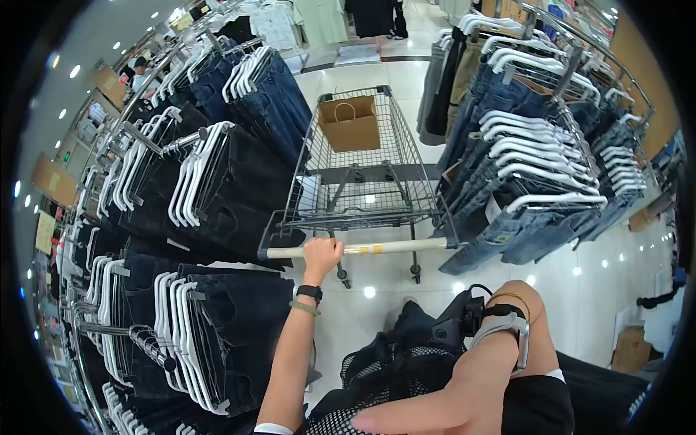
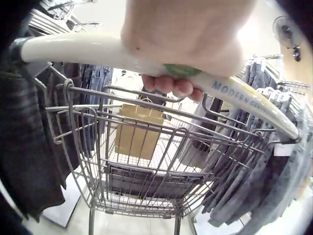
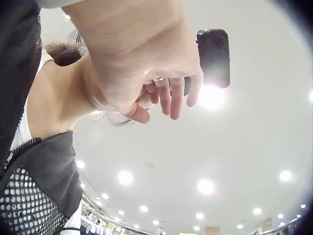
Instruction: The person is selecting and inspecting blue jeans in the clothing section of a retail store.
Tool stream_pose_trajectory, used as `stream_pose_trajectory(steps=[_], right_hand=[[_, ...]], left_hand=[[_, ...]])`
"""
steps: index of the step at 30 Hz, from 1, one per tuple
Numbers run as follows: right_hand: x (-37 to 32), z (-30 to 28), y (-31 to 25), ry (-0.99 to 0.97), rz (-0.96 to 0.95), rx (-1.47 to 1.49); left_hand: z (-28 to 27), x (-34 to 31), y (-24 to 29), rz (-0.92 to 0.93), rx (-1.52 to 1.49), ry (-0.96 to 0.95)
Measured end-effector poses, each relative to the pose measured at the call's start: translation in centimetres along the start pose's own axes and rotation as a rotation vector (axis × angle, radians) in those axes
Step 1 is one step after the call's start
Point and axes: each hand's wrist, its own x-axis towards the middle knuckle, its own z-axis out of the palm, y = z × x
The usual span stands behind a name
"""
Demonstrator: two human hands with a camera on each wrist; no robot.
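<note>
My left hand (image 1: 323, 258) grips the pale handle bar (image 1: 391, 247) of a wire shopping cart (image 1: 362, 190), left of the bar's middle. Fingertips curl under the handle in the left wrist view. Inside the cart stands a brown paper bag (image 1: 351, 130) with a looped handle, at the far end. My right hand (image 1: 464, 406) is raised close to the head camera, its thumb pointing left. In the right wrist view this hand (image 3: 146, 58) has loosely bent fingers and a ring, near a black device (image 3: 215, 56) beside the head; no object shows in the fingers.
Racks of dark jeans (image 1: 239, 174) on white hangers line the left side. Blue jeans (image 1: 500, 188) hang close along the right of the cart. Glossy white floor (image 1: 406, 80) runs ahead between the racks, with more clothes hanging at the back.
</note>
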Motion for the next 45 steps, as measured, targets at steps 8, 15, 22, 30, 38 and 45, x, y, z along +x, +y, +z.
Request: stream_pose_trajectory(steps=[8,15,22,30,38,45], right_hand=[[-0.3,-1.2,3.9,-0.082,0.147,0.181],[0.2,0.1,11.3,0.061,-0.212,0.148],[0.1,-2.3,16.6,-0.453,-0.034,0.677],[-3.4,-0.2,27.5,-0.795,0.236,0.116],[-24.8,-2.3,42.0,-1.28,0.349,-0.604],[-25.9,-0.6,47.2,-1.251,0.445,-0.669]], left_hand=[[1.5,3.5,-2.7,0.012,-0.004,-0.034],[1.8,6.5,-3.2,-0.041,0.014,-0.071],[2.4,8.6,-4.5,-0.096,0.015,-0.103],[2.3,12.3,-5.9,-0.07,0.007,-0.126],[5.8,16.6,-10.3,-0.028,-0.047,-0.07],[7.3,22.0,-13.7,-0.015,-0.055,-0.133]])
